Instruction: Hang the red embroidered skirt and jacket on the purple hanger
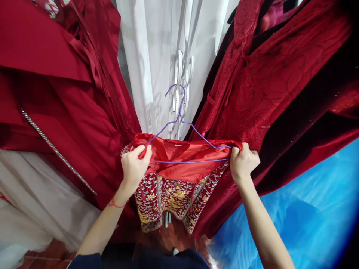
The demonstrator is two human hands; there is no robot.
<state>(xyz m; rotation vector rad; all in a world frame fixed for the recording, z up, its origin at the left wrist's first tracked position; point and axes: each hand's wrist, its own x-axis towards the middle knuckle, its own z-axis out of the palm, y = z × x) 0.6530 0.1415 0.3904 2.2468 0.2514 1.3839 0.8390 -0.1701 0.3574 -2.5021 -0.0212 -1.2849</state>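
Observation:
A red bodice [179,198] with silver and gold embroidery and a plain red lining hangs on a purple wire hanger [190,161] in front of me. The hanger's hook is at a white door handle [178,69]; whether it rests on it I cannot tell. My left hand [136,164] is closed on the bodice's upper left edge, close to the hanger's left end. On the other side, my right hand [243,161] pinches the upper right edge by the hanger's right end. Between them the top is stretched wide, showing the lining.
Dark red garments [92,112] hang on the left, one with a sparkling silver trim [56,149]. More red patterned clothing [275,74] hangs on the right, above bright blue fabric [303,209]. White doors [157,48] stand behind. Pale fabric [56,201] lies lower left over reddish floor tiles [50,250].

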